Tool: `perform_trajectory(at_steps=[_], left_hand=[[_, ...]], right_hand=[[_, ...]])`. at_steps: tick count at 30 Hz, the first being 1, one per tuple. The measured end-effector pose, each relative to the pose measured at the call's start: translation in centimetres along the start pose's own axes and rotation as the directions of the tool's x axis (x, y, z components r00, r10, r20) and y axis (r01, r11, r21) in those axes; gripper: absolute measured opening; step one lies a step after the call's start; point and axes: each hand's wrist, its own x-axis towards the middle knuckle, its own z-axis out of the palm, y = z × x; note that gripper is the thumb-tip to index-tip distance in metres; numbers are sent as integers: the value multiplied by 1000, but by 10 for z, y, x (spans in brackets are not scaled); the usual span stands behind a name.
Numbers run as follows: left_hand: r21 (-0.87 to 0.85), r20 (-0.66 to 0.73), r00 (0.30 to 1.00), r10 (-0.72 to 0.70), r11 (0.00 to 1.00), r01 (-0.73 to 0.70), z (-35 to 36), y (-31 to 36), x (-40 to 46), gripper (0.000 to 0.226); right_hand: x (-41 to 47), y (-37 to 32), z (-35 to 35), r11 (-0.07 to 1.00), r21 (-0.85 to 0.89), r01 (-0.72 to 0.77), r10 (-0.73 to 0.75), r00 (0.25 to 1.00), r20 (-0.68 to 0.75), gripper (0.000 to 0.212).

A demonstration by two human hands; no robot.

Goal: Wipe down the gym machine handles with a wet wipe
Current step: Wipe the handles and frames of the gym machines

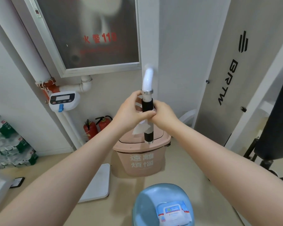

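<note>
At the far left, stacked packs of bottled water [10, 142] sit against the wall, with a dark phone [17, 182] lying on the floor in front of them. Higher on the wall a white meter box [64, 101] hangs below a framed fire-alarm cabinet [91, 33], and two red fire extinguishers [97, 128] stand on the floor beneath. A white flat scale [97, 183] lies on the floor beside a pink lidded bin [140, 160]. Above that bin, the left hand [129, 111] is curled around the machine handle [147, 103], pressing a white wet wipe [140, 128] against its black grip; a loose corner of the wipe hangs below the fingers. The handle stands nearly upright, its white bar curving up above a metal collar. The right hand [165, 115] grips the same handle from the other side, touching the left hand. Below, a blue stool [147, 203] carries a pack of wet wipes [174, 212]. To the right rises a grey machine panel [227, 79] with black lettering, and a black padded part [278, 119] sits at the far right edge.
</note>
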Motion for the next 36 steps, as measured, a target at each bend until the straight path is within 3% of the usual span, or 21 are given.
perform_trajectory(at_steps=[3,5,8,10,14,19,21,23,25,30,36], left_hand=[[99,-13,999,-30,995,32,6,-7,1,48],[179,-28,999,-31,983,35,9,-10,2,38],[195,-18,998,-53,979,56,5,-11,3,38],[198,38,998,-57,979,48,-1,-12,4,42],[252,120,991,-58,967,26,-8,-10,2,49],[103,7,999,-53,993,52,-4,0,-5,53],[37,-52,998,-47,998,49,-3,4,-3,51],[57,-70,997,-22,998,26,-5,5,1,48],[75,-60,998,-5,997,9,-9,4,5,45],[84,15,1000,4,996,-5,-19,0,9,47],[62,119,992,44,997,-52,-20,-4,14,37]], right_hand=[[1,8,-6,996,-9,86,-85,991,101,39],[1,13,-18,990,37,137,-142,951,276,40],[0,15,-42,935,339,101,-248,872,422,43],[1,14,-44,888,443,123,-295,892,343,37],[7,19,-23,873,436,217,-321,929,182,38],[3,47,-3,965,191,178,-234,913,334,36],[3,41,-4,966,134,222,-251,932,263,34],[5,27,-8,954,99,282,-291,951,100,35],[3,22,-8,941,164,296,-301,954,5,45],[-10,46,13,981,40,189,-193,975,112,48],[0,25,-10,969,-84,234,-237,971,-22,39]])
